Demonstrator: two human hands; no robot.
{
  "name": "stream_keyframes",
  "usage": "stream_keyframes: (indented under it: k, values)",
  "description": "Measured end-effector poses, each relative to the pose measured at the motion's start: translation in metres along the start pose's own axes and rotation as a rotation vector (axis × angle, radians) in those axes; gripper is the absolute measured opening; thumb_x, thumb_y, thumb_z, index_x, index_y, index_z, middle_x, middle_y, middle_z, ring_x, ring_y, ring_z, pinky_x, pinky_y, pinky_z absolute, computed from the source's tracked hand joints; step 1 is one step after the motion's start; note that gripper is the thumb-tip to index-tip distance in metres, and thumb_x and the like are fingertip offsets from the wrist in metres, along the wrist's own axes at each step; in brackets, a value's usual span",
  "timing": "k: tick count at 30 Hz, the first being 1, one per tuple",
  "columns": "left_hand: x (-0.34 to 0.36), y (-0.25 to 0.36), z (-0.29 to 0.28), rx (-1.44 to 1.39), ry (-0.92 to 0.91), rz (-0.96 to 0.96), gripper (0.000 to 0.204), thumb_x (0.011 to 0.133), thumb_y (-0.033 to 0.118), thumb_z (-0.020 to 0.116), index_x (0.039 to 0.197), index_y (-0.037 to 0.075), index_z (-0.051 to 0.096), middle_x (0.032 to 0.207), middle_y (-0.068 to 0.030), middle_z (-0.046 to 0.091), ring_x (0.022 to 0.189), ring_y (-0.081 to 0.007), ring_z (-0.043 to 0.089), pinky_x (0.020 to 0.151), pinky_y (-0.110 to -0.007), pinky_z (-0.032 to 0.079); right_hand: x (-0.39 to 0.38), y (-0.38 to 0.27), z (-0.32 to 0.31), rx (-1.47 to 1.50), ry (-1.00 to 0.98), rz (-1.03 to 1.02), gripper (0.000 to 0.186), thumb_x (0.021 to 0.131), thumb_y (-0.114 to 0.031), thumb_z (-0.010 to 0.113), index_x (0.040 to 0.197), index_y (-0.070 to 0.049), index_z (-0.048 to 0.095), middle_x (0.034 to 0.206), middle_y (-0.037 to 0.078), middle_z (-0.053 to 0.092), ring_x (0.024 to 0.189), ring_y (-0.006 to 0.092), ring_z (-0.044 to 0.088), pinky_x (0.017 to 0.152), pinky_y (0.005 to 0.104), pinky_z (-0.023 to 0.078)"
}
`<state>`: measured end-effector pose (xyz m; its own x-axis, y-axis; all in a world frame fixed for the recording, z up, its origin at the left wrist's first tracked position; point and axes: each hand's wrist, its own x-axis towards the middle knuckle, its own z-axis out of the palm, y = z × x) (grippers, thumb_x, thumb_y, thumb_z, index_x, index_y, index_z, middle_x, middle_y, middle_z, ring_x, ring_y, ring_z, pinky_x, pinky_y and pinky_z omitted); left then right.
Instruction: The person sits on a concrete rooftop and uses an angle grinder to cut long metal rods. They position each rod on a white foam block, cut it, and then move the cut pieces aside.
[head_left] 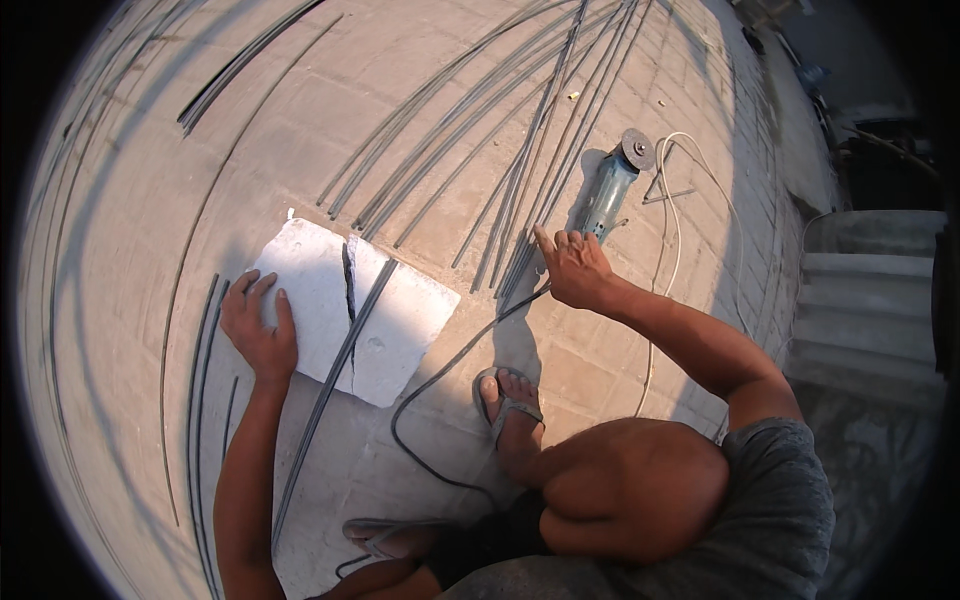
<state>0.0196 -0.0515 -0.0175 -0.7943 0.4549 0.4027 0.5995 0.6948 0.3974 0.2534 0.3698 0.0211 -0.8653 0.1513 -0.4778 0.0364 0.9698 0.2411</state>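
My left hand (262, 330) lies open with fingers spread on the left edge of a white slab (410, 310), which is split by a dark, jagged crack. My right hand (577, 270) is closed at the rear end of a blue-green angle grinder (606, 195), its index finger stretched to the left. How far the fingers wrap round the tool is hidden. The grinder's disc (638, 150) points away from me. A dark cord (440, 375) runs from under my right hand back toward my feet. A few thin metal rods (345, 350) lie across the slab.
Long metal rods (430, 130) spread over the paved floor ahead, with more rods (205, 400) left of my left arm. A dark rod bundle (240, 70) lies at the far left. A pale cable (678, 230) loops right of the grinder. Corrugated sheets (870, 300) stand at right.
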Motion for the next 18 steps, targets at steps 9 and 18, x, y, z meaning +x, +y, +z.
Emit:
stream_keyframes:
  k: [9,18]
  values:
    - [0.0,0.0,-0.001,0.042,-0.006,0.008,0.027,0.095,0.014,0.069,0.121,0.008,0.072,0.131,-0.0127,0.065,0.128,-0.033,0.057,0.109,-0.048,0.037,-0.001,-0.006,0.012,-0.181,-0.132,-0.021,0.08,0.099,-0.031,0.061,0.166,0.0,0.03,0.119,0.015,0.059,0.109,0.0259,0.055,0.087,0.043,0.038]
    - [0.0,-0.002,-0.001,0.025,-0.003,-0.001,0.027,0.094,0.015,0.07,0.12,0.009,0.072,0.132,-0.0117,0.064,0.129,-0.0327,0.056,0.11,-0.049,0.036,0.017,-0.006,-0.007,-0.221,0.034,0.029,0.086,0.098,-0.033,0.065,0.171,-0.018,0.022,0.114,0.009,0.055,0.103,0.0233,0.053,0.088,0.0415,0.036]
